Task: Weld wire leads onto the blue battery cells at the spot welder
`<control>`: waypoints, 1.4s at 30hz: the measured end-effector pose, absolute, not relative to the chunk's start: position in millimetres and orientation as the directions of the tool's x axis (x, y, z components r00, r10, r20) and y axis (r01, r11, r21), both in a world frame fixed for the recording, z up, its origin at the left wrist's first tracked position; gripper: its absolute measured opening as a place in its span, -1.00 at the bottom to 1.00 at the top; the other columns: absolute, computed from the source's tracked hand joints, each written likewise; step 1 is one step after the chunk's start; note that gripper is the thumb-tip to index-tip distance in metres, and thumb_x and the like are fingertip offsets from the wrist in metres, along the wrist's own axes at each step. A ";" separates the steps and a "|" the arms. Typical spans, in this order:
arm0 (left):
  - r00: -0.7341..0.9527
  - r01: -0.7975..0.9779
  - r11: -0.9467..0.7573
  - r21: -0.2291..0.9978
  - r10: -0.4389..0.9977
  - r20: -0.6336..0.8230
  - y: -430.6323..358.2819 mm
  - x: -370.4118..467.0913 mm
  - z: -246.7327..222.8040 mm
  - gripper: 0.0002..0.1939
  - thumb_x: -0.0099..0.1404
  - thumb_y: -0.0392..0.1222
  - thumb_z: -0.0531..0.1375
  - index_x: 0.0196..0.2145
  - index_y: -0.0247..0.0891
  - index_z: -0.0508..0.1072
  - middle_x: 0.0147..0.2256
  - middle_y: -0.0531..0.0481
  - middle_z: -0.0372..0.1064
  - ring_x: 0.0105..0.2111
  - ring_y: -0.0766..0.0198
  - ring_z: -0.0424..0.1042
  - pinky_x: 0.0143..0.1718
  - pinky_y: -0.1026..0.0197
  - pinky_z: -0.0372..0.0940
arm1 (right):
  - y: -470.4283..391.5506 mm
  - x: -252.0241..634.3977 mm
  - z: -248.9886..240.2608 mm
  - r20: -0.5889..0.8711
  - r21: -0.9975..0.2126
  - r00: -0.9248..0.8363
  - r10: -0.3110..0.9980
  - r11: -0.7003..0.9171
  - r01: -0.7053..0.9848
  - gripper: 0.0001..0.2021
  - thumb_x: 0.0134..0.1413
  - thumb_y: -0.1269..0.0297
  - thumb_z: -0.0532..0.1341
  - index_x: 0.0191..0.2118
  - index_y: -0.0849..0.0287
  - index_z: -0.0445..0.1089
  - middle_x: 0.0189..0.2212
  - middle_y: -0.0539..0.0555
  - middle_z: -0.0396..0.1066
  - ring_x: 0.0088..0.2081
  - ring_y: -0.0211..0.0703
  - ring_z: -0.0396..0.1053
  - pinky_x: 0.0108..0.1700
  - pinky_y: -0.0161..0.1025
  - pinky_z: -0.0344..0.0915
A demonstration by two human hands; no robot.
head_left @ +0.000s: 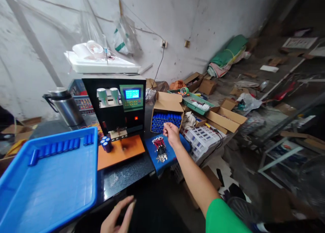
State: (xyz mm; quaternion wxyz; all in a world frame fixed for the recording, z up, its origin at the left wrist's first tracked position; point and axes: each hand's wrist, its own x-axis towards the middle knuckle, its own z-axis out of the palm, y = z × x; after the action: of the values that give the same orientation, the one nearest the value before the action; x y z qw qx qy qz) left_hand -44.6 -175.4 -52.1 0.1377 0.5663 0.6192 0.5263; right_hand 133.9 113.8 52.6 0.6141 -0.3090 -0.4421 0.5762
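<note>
My right hand [172, 134] is stretched forward with its fingers curled together, in front of an open cardboard box [168, 106] packed with blue cylindrical battery cells [162, 118]. Whatever its fingers may hold is too small or hidden to make out. Just below it, a bundle of red and black wire leads [160, 149] lies on a blue surface [150, 148]. Low at the front edge, my left hand [119, 214] holds nothing, thumb and finger apart. A few blue cells [105, 144] stand on the orange board [127, 151] of a black spot-welding machine [114, 116].
On the left is a blue plastic tray [48, 178] with a row of blue cells [61, 147] along its back. A steel jug [64, 106] stands behind it. To the right are a white plastic basket [203, 141], a green tray [195, 102] and an open carton [225, 119].
</note>
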 end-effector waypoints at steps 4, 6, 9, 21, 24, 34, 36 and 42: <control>-0.310 0.621 -0.307 0.721 0.749 0.585 -134.2 -27.5 5.3 -0.77 0.30 -0.04 0.23 -0.18 -0.20 0.57 -0.24 -0.04 0.59 -0.27 0.19 0.58 -0.20 0.23 0.49 | 68.5 105.4 51.3 0.142 -0.891 -0.154 0.978 0.058 -0.449 -0.68 -0.07 0.07 0.37 -0.41 0.18 0.32 -0.66 -0.16 0.20 -0.66 -0.44 0.07 -0.62 -0.43 0.00; -0.244 0.687 -0.321 0.652 0.743 0.623 -114.6 -22.3 20.6 -0.77 0.33 -0.06 0.19 -0.20 -0.22 0.56 -0.29 -0.07 0.57 -0.30 0.21 0.56 -0.23 0.23 0.45 | 45.4 90.1 47.7 0.101 -0.893 -0.188 0.977 0.006 -0.449 -0.69 -0.06 0.07 0.37 -0.41 0.19 0.32 -0.65 -0.15 0.21 -0.66 -0.44 0.08 -0.62 -0.43 0.01; -0.228 0.785 -0.223 0.578 0.764 0.604 -96.1 -20.8 24.4 -0.76 0.36 -0.06 0.16 -0.18 -0.22 0.54 -0.28 -0.09 0.56 -0.30 0.21 0.54 -0.22 0.20 0.41 | 18.2 71.1 42.6 0.046 -0.887 -0.240 0.970 -0.070 -0.456 -0.69 -0.06 0.06 0.37 -0.41 0.18 0.33 -0.66 -0.15 0.22 -0.67 -0.43 0.10 -0.62 -0.42 0.02; -0.473 0.616 -0.044 0.787 0.778 0.413 -103.8 -35.8 6.4 -0.68 0.29 0.05 0.18 -0.23 -0.23 0.59 -0.31 -0.08 0.58 -0.37 0.20 0.52 -0.32 0.22 0.35 | -11.7 45.0 29.3 -0.025 -0.864 -0.354 0.935 -0.199 -0.462 -0.68 -0.06 0.05 0.37 -0.44 0.17 0.31 -0.67 -0.15 0.23 -0.68 -0.42 0.12 -0.60 -0.41 0.06; -0.539 0.404 -0.022 0.915 0.802 0.257 -103.0 -41.5 11.8 -0.66 0.25 0.08 0.22 -0.29 -0.26 0.58 -0.35 -0.07 0.56 -0.37 0.21 0.49 -0.32 0.23 0.36 | -11.0 48.8 23.2 -0.013 -0.880 -0.401 0.916 -0.200 -0.430 -0.67 -0.05 0.02 0.36 -0.39 0.19 0.36 -0.61 -0.11 0.28 -0.64 -0.41 0.14 -0.58 -0.41 0.09; -0.497 0.244 -0.001 0.970 0.859 0.125 -97.5 -59.6 22.5 -0.61 0.17 0.14 0.23 -0.46 -0.30 0.48 -0.54 0.02 0.39 -0.51 0.32 0.32 -0.44 0.26 0.26 | -13.0 53.1 14.4 0.110 -0.954 -0.568 0.815 -0.073 -0.290 -0.73 -0.07 0.07 0.37 -0.50 0.16 0.39 -0.64 -0.08 0.29 -0.59 -0.31 0.18 -0.51 -0.35 0.13; -0.523 0.306 0.016 0.952 0.839 0.154 -96.1 -66.2 19.7 -0.62 0.18 0.15 0.23 -0.40 -0.29 0.48 -0.47 -0.01 0.43 -0.45 0.29 0.38 -0.37 0.25 0.30 | -12.3 54.5 12.8 0.097 -0.960 -0.556 0.825 -0.070 -0.271 -0.74 -0.07 0.09 0.36 -0.50 0.16 0.40 -0.64 -0.08 0.29 -0.59 -0.31 0.18 -0.51 -0.34 0.12; -0.699 0.604 0.341 0.721 0.661 0.273 -69.4 -106.5 30.4 -0.60 0.19 0.11 0.23 -0.18 -0.26 0.39 -0.29 -0.09 0.47 -0.35 0.18 0.45 -0.31 0.17 0.29 | -11.7 57.4 0.8 0.012 -0.951 -0.475 0.880 -0.137 -0.279 -0.74 -0.09 0.09 0.36 -0.48 0.19 0.42 -0.65 -0.08 0.29 -0.61 -0.32 0.18 -0.55 -0.36 0.11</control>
State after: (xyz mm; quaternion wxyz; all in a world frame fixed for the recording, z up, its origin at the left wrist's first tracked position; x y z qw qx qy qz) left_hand -106.5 -69.4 30.4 0.0335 0.3864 0.8181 0.4247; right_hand 57.4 -11.7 0.8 0.4178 -0.2968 -0.5067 0.6932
